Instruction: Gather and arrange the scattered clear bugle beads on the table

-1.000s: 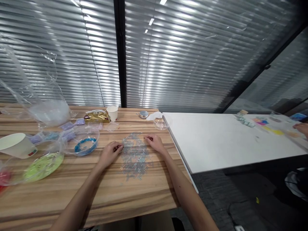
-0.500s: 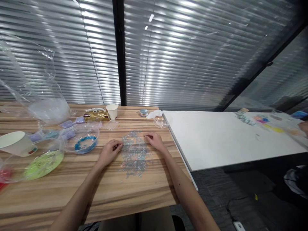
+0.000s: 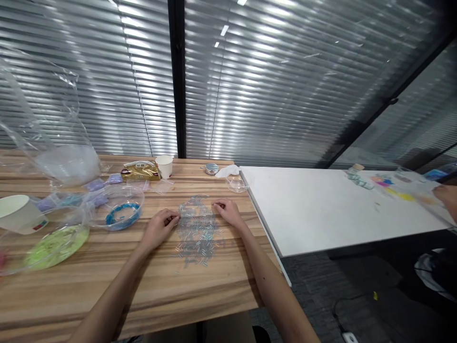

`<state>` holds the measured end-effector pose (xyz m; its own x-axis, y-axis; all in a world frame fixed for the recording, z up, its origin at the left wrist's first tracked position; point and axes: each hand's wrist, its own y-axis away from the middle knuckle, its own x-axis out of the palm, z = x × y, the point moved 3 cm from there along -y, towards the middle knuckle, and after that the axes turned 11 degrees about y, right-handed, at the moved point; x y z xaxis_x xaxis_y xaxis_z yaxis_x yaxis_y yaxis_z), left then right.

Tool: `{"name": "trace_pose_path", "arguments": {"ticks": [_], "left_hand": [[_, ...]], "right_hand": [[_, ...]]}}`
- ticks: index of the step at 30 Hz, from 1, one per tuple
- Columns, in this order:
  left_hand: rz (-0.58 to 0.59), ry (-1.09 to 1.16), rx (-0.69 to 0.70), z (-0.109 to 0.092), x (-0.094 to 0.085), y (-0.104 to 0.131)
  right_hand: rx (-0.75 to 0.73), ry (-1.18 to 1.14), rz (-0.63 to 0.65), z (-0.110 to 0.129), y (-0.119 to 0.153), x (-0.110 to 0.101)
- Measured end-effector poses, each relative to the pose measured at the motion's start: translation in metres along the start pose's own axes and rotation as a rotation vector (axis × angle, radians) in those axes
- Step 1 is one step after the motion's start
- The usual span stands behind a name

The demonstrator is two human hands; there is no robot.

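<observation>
A loose patch of small clear tube beads (image 3: pixel 197 229) lies spread on the wooden table (image 3: pixel 107 281). My left hand (image 3: pixel 159 227) rests at the patch's left edge with fingertips pinched together on the beads. My right hand (image 3: pixel 228 212) rests at the upper right edge of the patch, fingers curled and pinched. Whether either pinch holds a bead is too small to tell.
Clear bowls with blue beads (image 3: pixel 121 213) and green beads (image 3: pixel 57 240) sit left, beside a paper cup (image 3: pixel 17 214) and a big plastic bag (image 3: pixel 53 143). A small cup (image 3: pixel 164 166), gold packet (image 3: pixel 140 172) and tin (image 3: pixel 211 168) stand behind. Another person's hand (image 3: pixel 446 196) works at the white table (image 3: pixel 339 209).
My hands stay at the bead patch; the view has shifted slightly. The other person's hand at far right has moved a little.
</observation>
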<state>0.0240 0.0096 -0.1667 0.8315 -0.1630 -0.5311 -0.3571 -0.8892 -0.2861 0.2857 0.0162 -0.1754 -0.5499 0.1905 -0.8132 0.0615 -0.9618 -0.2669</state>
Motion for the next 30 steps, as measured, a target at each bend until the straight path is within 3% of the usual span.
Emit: {"name": "trace_pose_path", "arguments": {"ticks": [30], "left_hand": [[-0.001, -0.001, -0.022, -0.0013, 0.0001, 0.0026]], "right_hand": [[-0.038, -0.03, 0.026, 0.0017, 0.0008, 0.0003]]}}
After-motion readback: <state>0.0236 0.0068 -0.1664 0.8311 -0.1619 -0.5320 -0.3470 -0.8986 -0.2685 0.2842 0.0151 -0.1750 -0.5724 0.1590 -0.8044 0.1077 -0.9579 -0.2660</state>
